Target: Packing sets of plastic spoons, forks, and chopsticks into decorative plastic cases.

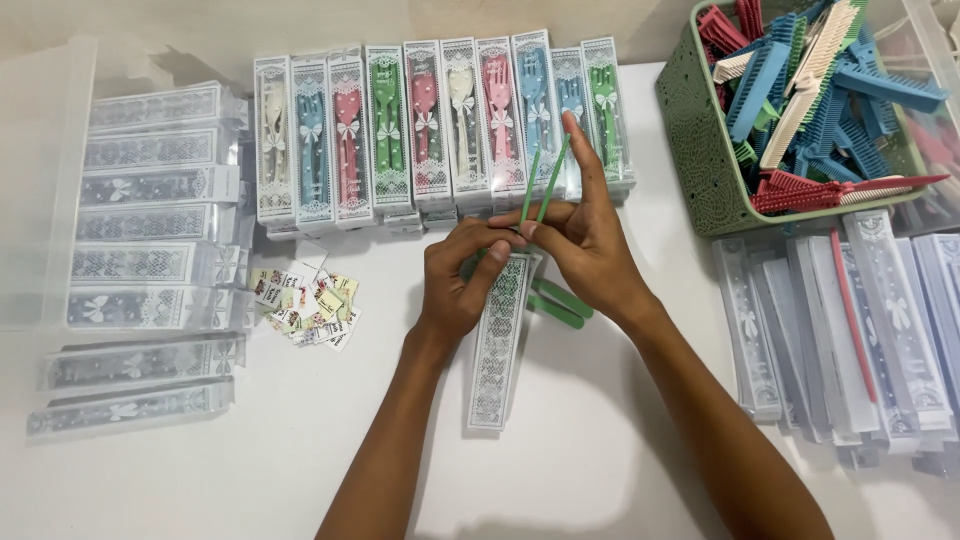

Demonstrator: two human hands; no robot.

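Green chopsticks (545, 185) stand pinched between my right hand's (585, 240) fingers, tips pointing away from me, over the lace-printed clear sleeve (498, 340) that my left hand (462, 285) grips closed at its top end on the white table (600, 450). Behind stands a row of packed cutlery boxes (440, 125) (several colours); a green basket (700, 130) of combs sits right.

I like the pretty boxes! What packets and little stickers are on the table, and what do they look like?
Filled packs: upright row at the back, clear with white lace, combs of several colours inside.
Flat sleeves: stacked at left, clear with white lace and bows.
More sleeves: piled at right.
One sleeve: under the left hand and right hand.
Small labels: loose pile, colourful squares.
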